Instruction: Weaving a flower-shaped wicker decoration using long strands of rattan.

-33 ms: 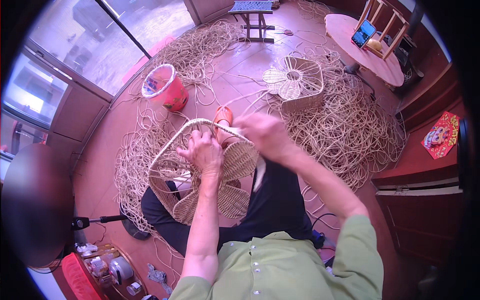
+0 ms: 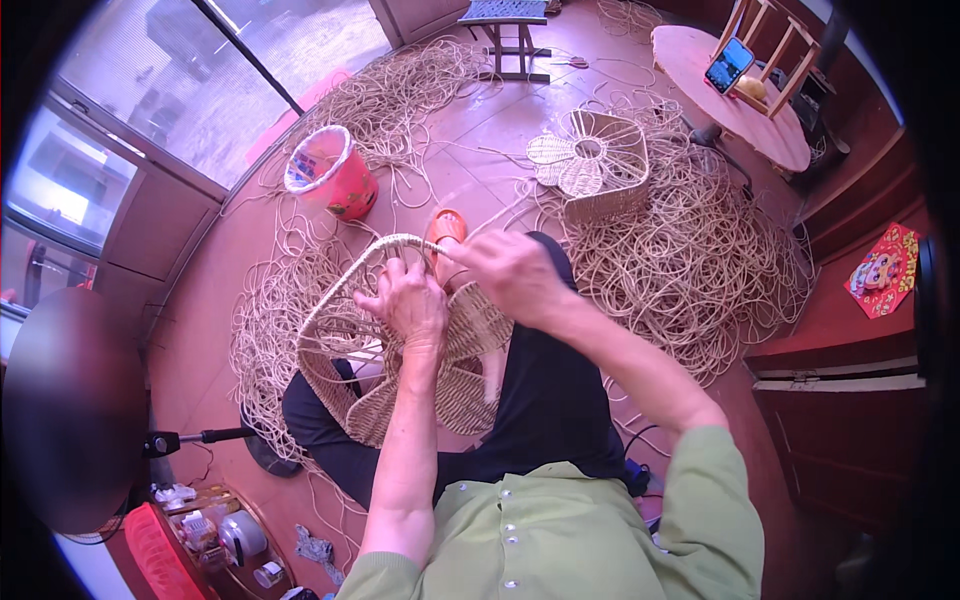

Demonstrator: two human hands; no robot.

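A: Where is the woven piece?

B: Over the lap, directly under the fingers of the left hand. Its curved rim arches just beyond those fingertips and runs down to their left.

A: And what are the fingers doing?

B: The left ones are bent and spread over the weave; their pads are hidden, so I can't tell whether they grip. The right hand has its fingers curled shut by the rim's right side. A pale blurred strip hangs below them, possibly a cord end, but I can't say it's in their pinch.

A: How far along is it?

B: I'd judge partway. Petal-shaped panels below and right of the left fingers look densely woven, and the rim looks covered. To their left, loose-looking strands span an open gap, so filling seems left. Beyond the right fingers stands a similar flower-patterned basket, itself partly open.

A: Any writing?

B: Far right of the right fingers, a red paper decoration bears yellow characters. The phone beyond is lit, too small to read. I make out no brand.
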